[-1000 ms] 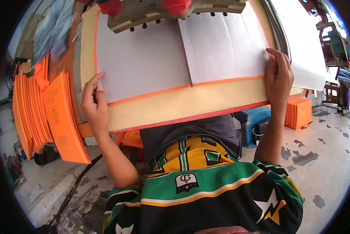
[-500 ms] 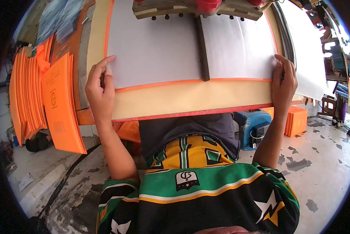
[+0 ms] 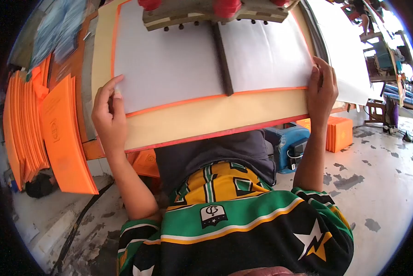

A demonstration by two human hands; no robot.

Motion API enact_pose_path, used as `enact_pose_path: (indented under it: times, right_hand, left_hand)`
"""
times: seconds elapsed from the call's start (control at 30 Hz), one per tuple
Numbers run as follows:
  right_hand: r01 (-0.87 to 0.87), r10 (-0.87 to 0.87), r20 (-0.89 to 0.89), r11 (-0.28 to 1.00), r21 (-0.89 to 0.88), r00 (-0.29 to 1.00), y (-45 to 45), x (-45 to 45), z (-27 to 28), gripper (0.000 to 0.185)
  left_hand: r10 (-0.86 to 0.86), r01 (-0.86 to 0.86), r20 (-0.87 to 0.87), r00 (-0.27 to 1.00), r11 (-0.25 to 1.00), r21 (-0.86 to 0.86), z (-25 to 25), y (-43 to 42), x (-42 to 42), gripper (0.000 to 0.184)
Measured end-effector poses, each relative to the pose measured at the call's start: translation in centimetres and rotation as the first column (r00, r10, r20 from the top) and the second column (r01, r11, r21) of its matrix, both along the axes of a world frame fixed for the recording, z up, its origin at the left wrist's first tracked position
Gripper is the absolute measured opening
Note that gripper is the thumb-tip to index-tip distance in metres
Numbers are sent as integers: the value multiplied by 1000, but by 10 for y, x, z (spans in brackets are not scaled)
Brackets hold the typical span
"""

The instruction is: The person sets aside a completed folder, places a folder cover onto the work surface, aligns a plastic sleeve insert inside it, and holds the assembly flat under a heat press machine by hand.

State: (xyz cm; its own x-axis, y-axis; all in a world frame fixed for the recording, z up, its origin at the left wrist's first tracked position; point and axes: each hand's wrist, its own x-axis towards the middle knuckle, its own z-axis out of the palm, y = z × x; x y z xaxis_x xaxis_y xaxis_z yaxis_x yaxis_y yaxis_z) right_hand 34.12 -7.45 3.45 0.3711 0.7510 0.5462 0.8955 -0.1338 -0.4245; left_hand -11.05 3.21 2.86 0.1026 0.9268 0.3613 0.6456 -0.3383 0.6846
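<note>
Two white panels [image 3: 169,64] lie flat on the cream board [image 3: 206,117] — seemingly lined up, though not closed like the orange folders [image 3: 27,124] alongside — with left hand [image 3: 109,116] and right hand [image 3: 322,92] at their outer edges, fingers loosely bent, unclenched.

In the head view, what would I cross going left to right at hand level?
Standing orange folders → front orange folder → left hand → left white panel → dark strip → right white panel → right hand → outer white sheet.
</note>
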Motion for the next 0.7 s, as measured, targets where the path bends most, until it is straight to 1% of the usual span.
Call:
enact_pose_path:
  times: [0.03,0.1,0.13,0.17,0.2,0.27,0.3,0.33,0.37,0.4,0.43,0.47,0.53,0.57,0.63,0.7]
  right_hand:
    - [10,-10,10,1000,1,1000,-2,-2,2,24]
    - [118,-118,-3,993,-20,993,-4,-5,4,24]
    - [100,-101,24,994,40,995,-3,-3,0,23]
    - [98,-99,20,994,41,995,-2,-6,3,23]
    - [42,-45,66,998,51,997,-2,-12,6,23]
    - [-98,92,140,995,34,986,0,-31,9,23]
    - [-177,173,169,984,7,970,2,-45,11,23]
    - [-266,269,60,963,-48,961,3,-63,15,26]
    - [-337,342,20,934,-118,940,5,-78,17,30]
    - [-392,407,62,904,-172,911,5,-90,17,31]
    - [-465,475,41,874,-143,879,8,-97,14,28]
    - [-475,484,31,868,-145,874,10,-102,8,27]
    - [-500,509,23,852,-157,860,10,-104,1,27]
    - [-488,495,5,859,-155,869,9,-103,0,27]
    - [-492,497,-16,853,-172,867,10,-103,-1,27]
    - [-475,486,27,864,-166,874,10,-104,0,25]
  left_hand:
    - [13,-13,19,1000,1000,-20,-1,0,-2,33]
    - [12,-11,41,999,999,-37,-2,0,-2,35]
    - [121,-121,1,993,993,-5,-4,0,-3,36]
    - [234,-233,-40,971,972,30,-2,-1,-2,37]
    - [241,-239,-49,969,970,32,1,-3,-1,37]
    - [278,-208,-243,929,938,278,9,-10,11,39]
    - [281,-210,-247,927,938,277,10,-15,22,39]
    - [122,-49,-241,963,956,289,11,-22,37,39]
    - [-37,109,-232,972,947,303,13,-28,53,40]
    - [-152,217,-251,956,943,253,18,-36,70,41]
    - [-263,319,-264,928,926,200,22,-44,83,42]
    - [-249,303,-260,933,933,196,20,-46,91,42]
    - [-437,464,-237,868,882,75,12,-46,100,48]
    - [-421,446,-227,878,892,71,10,-46,101,48]
    - [-419,444,-329,847,896,2,7,-48,101,49]
    - [-410,430,-305,860,903,-3,4,-48,101,48]
